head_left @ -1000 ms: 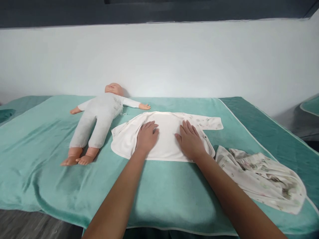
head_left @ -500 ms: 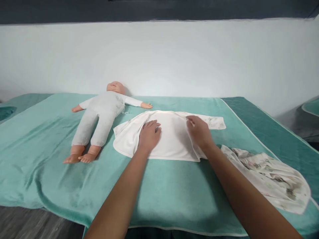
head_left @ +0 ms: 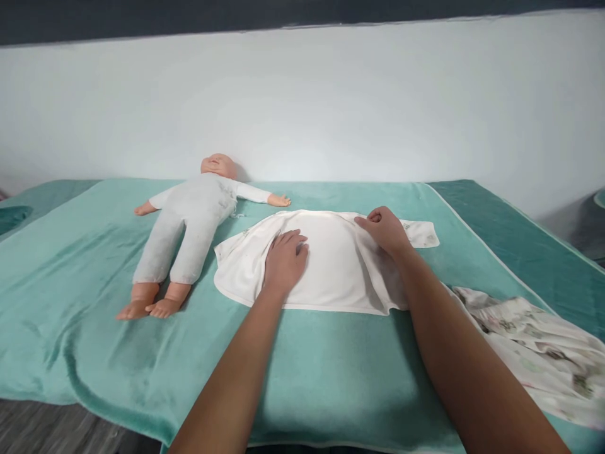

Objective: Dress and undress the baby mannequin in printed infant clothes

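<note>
While a small white shirt (head_left: 326,258) is spread on the green blanket (head_left: 331,372), it is covered left of its middle by the left hand (head_left: 286,260), whose grip is kept apart: the palm is turned down and the fingers are laid out over the cloth. By the grip of the right hand (head_left: 386,230), thumb and fingertips are clamped together on the shirt's right side near the top, where the cloth is raised in a slack fold. Beyond that hand, the end of a printed sleeve (head_left: 424,234) is laid flat. To the left, a doll (head_left: 193,202) with a white cloth body is laid on its back, its head placed near the white wall (head_left: 302,113) and its arms spread. At the right, a crumpled printed cloth (head_left: 562,347) is partly hidden by the right forearm (head_left: 454,353).
</note>
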The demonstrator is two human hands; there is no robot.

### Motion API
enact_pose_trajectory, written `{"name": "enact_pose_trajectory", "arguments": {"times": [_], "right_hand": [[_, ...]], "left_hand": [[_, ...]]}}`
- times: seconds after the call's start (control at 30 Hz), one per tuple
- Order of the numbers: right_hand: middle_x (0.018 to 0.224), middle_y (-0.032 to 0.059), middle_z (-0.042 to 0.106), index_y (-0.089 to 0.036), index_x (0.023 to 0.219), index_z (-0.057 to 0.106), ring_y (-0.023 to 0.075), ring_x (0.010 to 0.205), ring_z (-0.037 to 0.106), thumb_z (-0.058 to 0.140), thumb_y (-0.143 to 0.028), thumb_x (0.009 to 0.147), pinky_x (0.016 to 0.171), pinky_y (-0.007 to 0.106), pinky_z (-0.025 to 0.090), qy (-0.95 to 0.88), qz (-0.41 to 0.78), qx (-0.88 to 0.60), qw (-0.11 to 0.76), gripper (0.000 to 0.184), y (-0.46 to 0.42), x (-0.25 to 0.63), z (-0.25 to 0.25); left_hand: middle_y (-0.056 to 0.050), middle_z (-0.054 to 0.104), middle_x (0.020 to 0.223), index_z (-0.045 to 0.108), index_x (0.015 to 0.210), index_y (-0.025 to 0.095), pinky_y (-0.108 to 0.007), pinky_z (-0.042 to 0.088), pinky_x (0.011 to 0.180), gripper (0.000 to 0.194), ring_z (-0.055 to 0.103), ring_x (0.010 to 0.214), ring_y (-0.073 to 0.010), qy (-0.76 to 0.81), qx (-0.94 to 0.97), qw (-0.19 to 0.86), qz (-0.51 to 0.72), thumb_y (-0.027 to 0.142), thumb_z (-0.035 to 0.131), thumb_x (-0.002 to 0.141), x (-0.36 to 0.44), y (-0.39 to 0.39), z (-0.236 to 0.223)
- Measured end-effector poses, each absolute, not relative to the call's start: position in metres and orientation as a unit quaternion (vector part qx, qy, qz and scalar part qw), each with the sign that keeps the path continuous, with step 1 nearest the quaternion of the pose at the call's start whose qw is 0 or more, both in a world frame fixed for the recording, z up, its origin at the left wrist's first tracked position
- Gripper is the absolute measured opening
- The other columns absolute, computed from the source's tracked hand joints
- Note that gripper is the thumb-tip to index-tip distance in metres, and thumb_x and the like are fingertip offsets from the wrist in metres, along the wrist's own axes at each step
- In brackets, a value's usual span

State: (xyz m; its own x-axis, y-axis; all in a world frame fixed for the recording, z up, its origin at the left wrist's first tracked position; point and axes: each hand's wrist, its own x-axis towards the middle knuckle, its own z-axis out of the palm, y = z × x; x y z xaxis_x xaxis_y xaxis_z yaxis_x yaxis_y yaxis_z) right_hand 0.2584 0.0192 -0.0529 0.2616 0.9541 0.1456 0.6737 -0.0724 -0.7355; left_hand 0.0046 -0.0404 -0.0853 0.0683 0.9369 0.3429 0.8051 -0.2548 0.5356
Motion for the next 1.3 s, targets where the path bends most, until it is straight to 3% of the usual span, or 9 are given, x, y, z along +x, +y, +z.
{"name": "enact_pose_trajectory", "arguments": {"times": [0.43,0.67,0.83,0.97,1.1,1.3], "right_hand": [[0.074,-0.0001,0.061,-0.022,0.070,0.055,0.0172,0.071,0.052,0.058,-0.054,0.088,0.067,0.032,0.036,-0.608,0.203,-0.710,0.292,0.037,0.026,0.259,-0.051],[0.078,-0.0006,0.060,-0.024,0.086,0.050,0.0182,0.072,0.053,0.062,-0.041,0.083,0.069,0.032,0.039,-0.583,0.196,-0.704,0.355,0.022,0.026,0.256,-0.059],[0.105,0.0086,0.066,-0.021,0.110,0.055,0.0269,0.092,0.060,0.057,-0.036,0.085,0.083,0.040,0.046,-0.628,0.135,-0.686,0.342,0.029,0.029,0.253,-0.069],[0.129,0.0190,0.061,-0.015,0.126,0.058,0.0361,0.118,0.054,0.048,-0.025,0.090,0.100,0.050,0.044,-0.696,-0.001,-0.647,0.310,0.039,0.023,0.245,-0.069],[0.145,0.0178,0.056,-0.013,0.136,0.057,0.0331,0.134,0.048,0.037,-0.022,0.095,0.113,0.049,0.038,-0.753,-0.031,-0.579,0.309,0.046,0.015,0.238,-0.067],[0.162,0.0194,0.037,-0.006,0.149,0.045,0.0331,0.152,0.030,0.034,-0.040,0.101,0.123,0.053,0.026,-0.771,-0.002,-0.620,0.145,0.060,0.014,0.230,-0.075]], "left_hand": [[-0.002,0.067,0.137,0.071,0.110,0.024,-0.042,0.038,0.121,0.024,0.058,0.132,-0.0206,0.597,0.727,0.108,0.321,0.026,0.051,0.097,0.004,-0.042,-0.083],[-0.002,0.068,0.137,0.071,0.110,0.024,-0.041,0.037,0.122,0.023,0.058,0.131,-0.0203,0.596,0.725,0.109,0.328,0.025,0.052,0.096,0.005,-0.043,-0.083],[-0.001,0.068,0.137,0.071,0.110,0.025,-0.041,0.037,0.122,0.023,0.058,0.131,-0.0203,0.595,0.725,0.108,0.328,0.025,0.052,0.096,0.004,-0.043,-0.084],[-0.002,0.067,0.137,0.070,0.111,0.024,-0.041,0.038,0.121,0.024,0.058,0.132,-0.0204,0.594,0.726,0.112,0.328,0.026,0.051,0.097,0.004,-0.044,-0.084],[-0.002,0.067,0.137,0.070,0.111,0.024,-0.042,0.037,0.122,0.024,0.058,0.132,-0.0206,0.594,0.727,0.113,0.325,0.026,0.051,0.096,0.003,-0.044,-0.083],[-0.001,0.068,0.137,0.071,0.110,0.024,-0.042,0.037,0.122,0.024,0.058,0.131,-0.0206,0.595,0.726,0.110,0.326,0.026,0.051,0.096,0.004,-0.043,-0.084]]}}
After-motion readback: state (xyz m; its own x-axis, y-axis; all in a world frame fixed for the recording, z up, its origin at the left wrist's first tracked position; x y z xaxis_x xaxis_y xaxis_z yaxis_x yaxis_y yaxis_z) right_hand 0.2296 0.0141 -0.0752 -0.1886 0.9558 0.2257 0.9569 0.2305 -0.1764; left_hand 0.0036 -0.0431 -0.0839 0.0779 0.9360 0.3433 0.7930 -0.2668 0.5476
